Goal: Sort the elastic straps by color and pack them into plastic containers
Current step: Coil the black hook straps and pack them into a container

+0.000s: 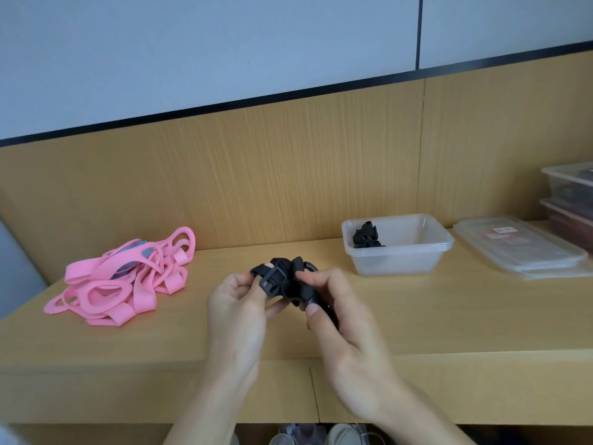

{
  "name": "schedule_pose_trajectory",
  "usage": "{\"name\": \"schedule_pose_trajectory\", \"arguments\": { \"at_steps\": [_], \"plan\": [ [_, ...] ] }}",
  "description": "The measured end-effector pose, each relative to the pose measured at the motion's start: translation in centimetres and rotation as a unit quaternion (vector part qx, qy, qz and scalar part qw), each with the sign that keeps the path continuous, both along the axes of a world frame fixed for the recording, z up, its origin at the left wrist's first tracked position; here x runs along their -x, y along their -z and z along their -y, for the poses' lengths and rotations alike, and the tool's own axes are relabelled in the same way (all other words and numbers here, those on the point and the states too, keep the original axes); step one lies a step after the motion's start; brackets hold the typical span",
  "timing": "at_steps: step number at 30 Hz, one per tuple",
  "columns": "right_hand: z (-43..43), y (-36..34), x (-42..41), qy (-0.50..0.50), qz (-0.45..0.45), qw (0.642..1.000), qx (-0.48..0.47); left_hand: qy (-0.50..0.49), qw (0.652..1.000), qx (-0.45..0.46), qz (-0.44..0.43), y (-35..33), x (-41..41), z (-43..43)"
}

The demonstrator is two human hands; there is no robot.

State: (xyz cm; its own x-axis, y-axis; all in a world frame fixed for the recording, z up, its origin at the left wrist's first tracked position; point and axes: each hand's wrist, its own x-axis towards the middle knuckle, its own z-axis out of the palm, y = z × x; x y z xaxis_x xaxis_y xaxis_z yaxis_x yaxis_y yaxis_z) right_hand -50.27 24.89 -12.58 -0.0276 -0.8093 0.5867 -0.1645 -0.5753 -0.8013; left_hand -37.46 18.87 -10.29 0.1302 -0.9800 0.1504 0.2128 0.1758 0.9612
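Table (pixel 417 316): light wood, backed by a wood-grain panel (pixel 256 171).
Far left: heap of pink elastic straps (pixel 128 281), looped and tangled, with a blue-grey piece (pixel 147 252) partly buried in it.
Right of centre, toward the back: open clear plastic container (pixel 401 261), with a few black straps (pixel 365 237) bunched in its left end.
Just beside it on the right: flat stack of clear lids (pixel 519 248), the top one bearing a small red-and-white label.
Far right edge: two closed containers (pixel 568 194), stacked; contents dark and not legible.
Below the table's front edge: pale shoes (pixel 321 435), partly seen.

Black strap bundle (pixel 282 277): held over the table's middle, between the pink heap and the open container and well apart from both. Matte black, folded into a knot of loops, with a rectangular black buckle on its left side.
Left hand (pixel 234 303): fingers (pixel 253 284) curled, pinching the bundle by the buckle.
Right hand (pixel 337 309): fingers (pixel 313 277) curled round the bundle's right side, thumb pressed on a lower loop.
The hands hide the bundle's underside.
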Motion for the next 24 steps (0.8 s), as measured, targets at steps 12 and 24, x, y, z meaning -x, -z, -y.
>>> {"name": "schedule_pose_trajectory", "arguments": {
  "at_steps": [12,24],
  "plan": [
    [-0.1,1.7,0.1,-0.046,0.139,0.987,-0.067,0.189,0.923,-0.096,-0.321,-0.4,-0.4,0.2],
    [1.3,-0.7,5.2,0.047,-0.111,0.993,0.011,0.245,0.940,-0.149,-0.185,6.3,-1.7,5.5]
  ]
}}
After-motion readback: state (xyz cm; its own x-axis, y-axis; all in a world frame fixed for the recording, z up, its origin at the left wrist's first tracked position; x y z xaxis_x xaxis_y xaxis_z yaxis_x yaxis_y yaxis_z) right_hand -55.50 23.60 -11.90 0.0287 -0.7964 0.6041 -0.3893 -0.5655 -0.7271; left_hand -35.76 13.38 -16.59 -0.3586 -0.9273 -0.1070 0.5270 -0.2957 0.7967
